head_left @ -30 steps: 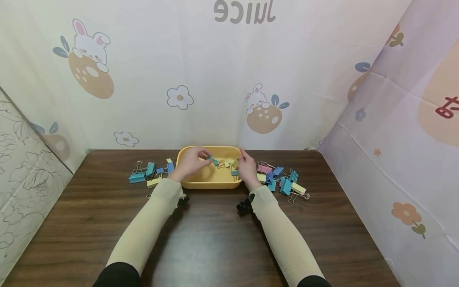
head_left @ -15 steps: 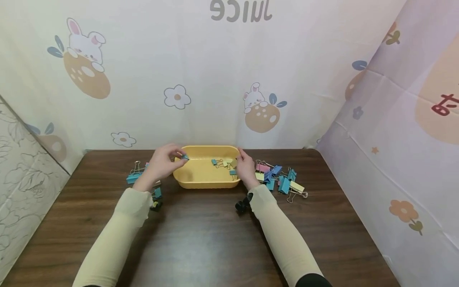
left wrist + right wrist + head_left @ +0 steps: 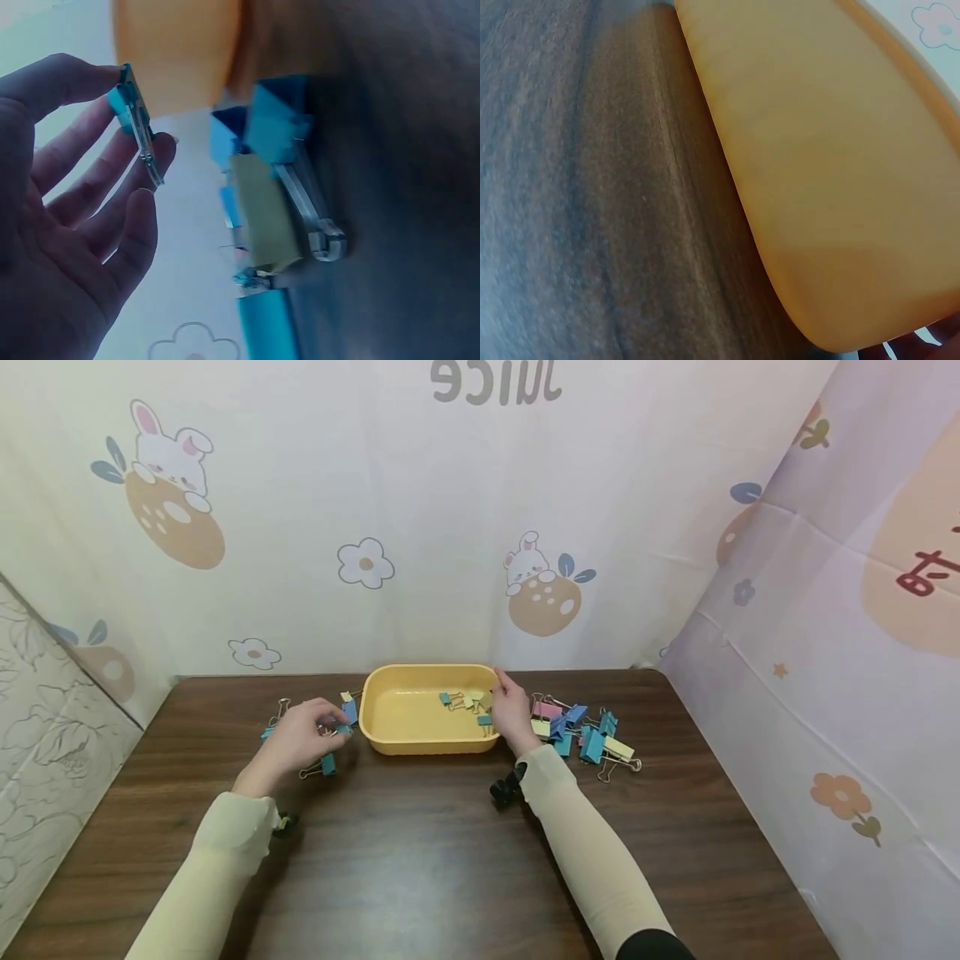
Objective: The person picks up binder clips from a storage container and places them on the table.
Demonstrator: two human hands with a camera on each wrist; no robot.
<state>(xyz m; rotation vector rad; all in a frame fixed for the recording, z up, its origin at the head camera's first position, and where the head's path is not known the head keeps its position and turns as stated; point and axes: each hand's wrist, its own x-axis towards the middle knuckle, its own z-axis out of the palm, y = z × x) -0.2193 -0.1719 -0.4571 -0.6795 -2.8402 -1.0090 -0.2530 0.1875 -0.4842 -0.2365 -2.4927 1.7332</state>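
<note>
My left hand [image 3: 298, 739] is off the tray's left end, low over the left group of binder clips. Between thumb and forefinger it pinches a small teal binder clip [image 3: 133, 105], whose wire handles point down in the left wrist view; the other fingers curve loosely beside it. My right hand [image 3: 513, 712] grips the right end of a yellow tray [image 3: 431, 748], thumb at the rim. Only some fingertips [image 3: 930, 337] show under the tray's corner in the right wrist view. Inside the tray, toward its right side, lie several small teal and yellow binder clips [image 3: 468, 702].
Left of the tray are blue, yellow and teal binder clips [image 3: 327, 765], partly hidden by my left hand. A denser pile of binder clips [image 3: 592, 745] in blue, teal, pink and yellow lies right of my right hand. A printed curtain [image 3: 435, 610] hangs behind the wooden table [image 3: 420, 860].
My left hand has moved from over the tray leftward and down to the left clips, still pinching the teal binder clip. My right hand stays on the tray. The head view shifts slightly.
</note>
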